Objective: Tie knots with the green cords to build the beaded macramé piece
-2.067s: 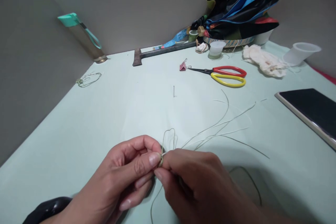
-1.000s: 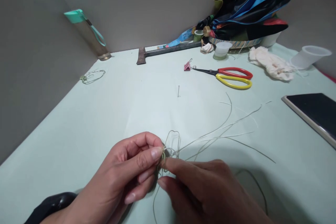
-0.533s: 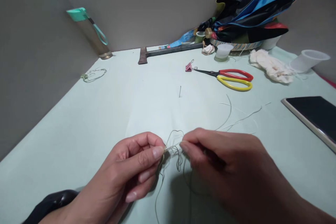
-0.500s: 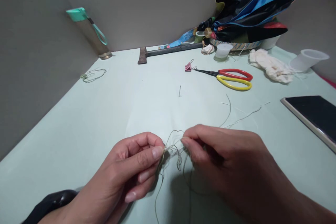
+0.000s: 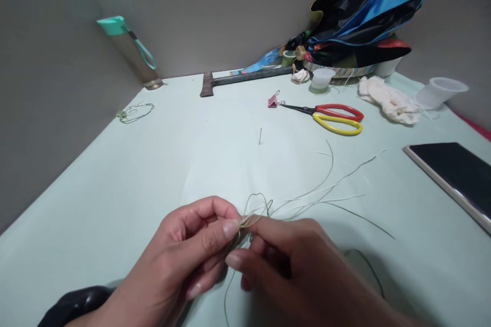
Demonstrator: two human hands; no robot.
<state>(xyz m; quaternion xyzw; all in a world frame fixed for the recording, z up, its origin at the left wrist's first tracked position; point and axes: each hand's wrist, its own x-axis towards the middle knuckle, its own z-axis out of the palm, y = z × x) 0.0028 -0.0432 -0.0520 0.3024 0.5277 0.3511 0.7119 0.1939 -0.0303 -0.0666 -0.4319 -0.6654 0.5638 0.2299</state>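
Thin green and white cords (image 5: 258,195) form a looped tangle in front of me. My left hand (image 5: 187,245) is closed, pinching the gathered cords between thumb and forefinger. From the right, my right hand (image 5: 291,260) reaches in, its forefinger stretched out against the cords beside the left fingertips. Its thumb stands apart, below the forefinger, and its other fingers are curled and partly hidden. Loose cord ends (image 5: 345,184) fan out to the right over the table. One strand (image 5: 225,296) hangs below my hands.
Red-and-yellow-handled scissors (image 5: 337,117) lie beyond, beside a pink binder clip (image 5: 272,100). A nail (image 5: 260,136) stands up from the table. A hammer-like tool (image 5: 245,79), bottle (image 5: 134,56), cord coil (image 5: 135,112), plastic cups (image 5: 322,79), crumpled cloth (image 5: 389,100) and phone (image 5: 456,173) surround the work.
My right hand has moved left and down toward the left fingertips. Its thumb and forefinger have come apart, and more cord ends now lie out to the right. The left hand keeps its pinch.
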